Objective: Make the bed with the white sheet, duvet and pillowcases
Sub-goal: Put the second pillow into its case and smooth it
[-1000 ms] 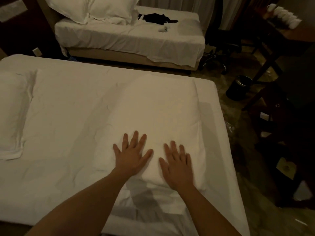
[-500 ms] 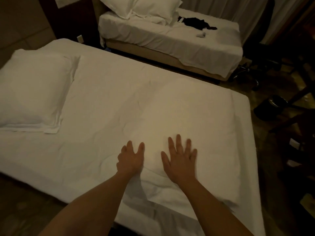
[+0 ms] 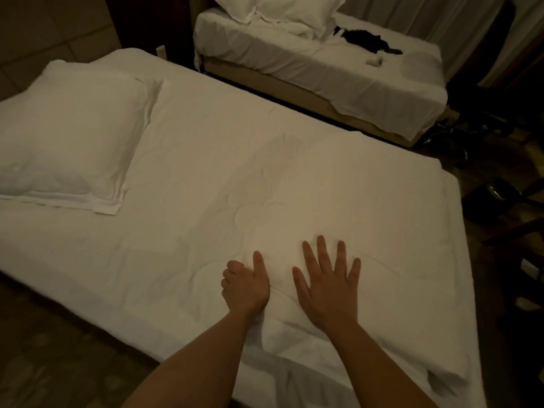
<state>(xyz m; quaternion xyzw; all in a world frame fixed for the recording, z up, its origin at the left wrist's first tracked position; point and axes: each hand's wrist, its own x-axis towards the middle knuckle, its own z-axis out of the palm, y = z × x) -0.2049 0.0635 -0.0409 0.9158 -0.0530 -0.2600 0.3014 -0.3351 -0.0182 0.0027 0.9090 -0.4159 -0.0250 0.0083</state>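
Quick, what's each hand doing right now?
Left hand: fingers curled, gripping the folded duvet's edge.
Right hand: open, fingers spread, pressing flat on the duvet.

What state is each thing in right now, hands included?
left hand: fingers curled, on the folded duvet's edge; grip unclear
right hand: flat, fingers spread, pressing on the duvet
folded duvet: lying on the near bed, wrinkled
pillow: cased, flat at the bed's head
far bed: rumpled, pillows piled, dark garment on it
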